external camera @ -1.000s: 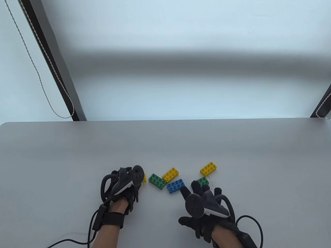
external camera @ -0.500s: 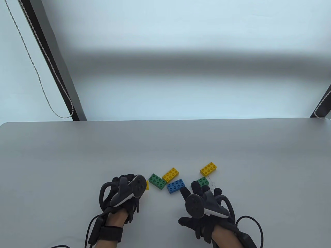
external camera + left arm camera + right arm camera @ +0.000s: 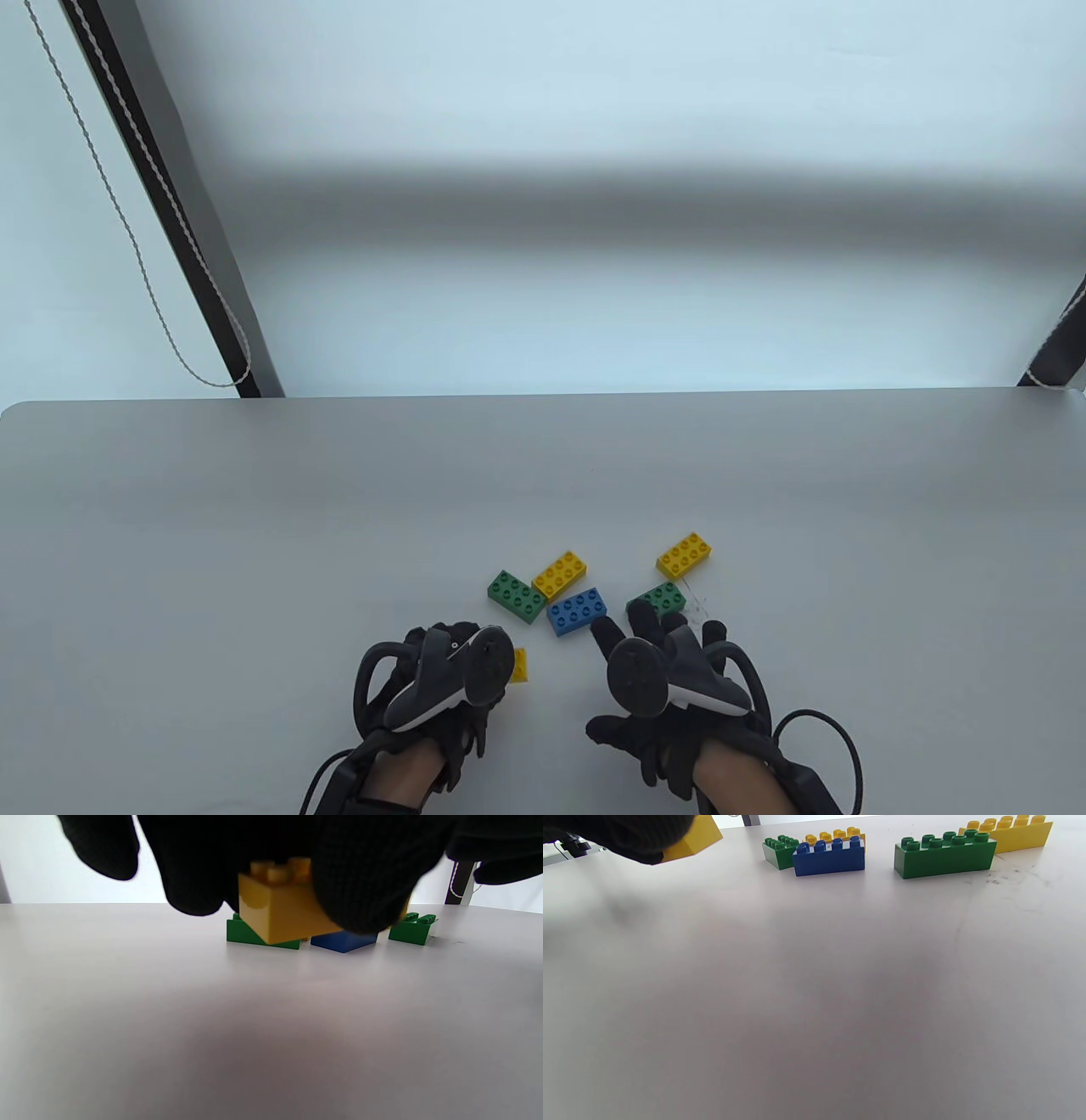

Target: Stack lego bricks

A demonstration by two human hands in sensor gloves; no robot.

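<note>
- Our left hand (image 3: pixel 441 679) grips a small yellow brick (image 3: pixel 280 906), lifted off the table (image 3: pixel 254 509) near its front edge.
- Our right hand (image 3: pixel 670 679) rests spread and empty, fingers touching a green brick (image 3: pixel 662 598).
- A blue brick (image 3: pixel 577 610) lies between the hands.

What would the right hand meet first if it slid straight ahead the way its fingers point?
Most likely the near green lego brick: the right hand has fingertips just short of it, though contact is unclear. The far-right yellow lego brick lies beyond it.
</note>
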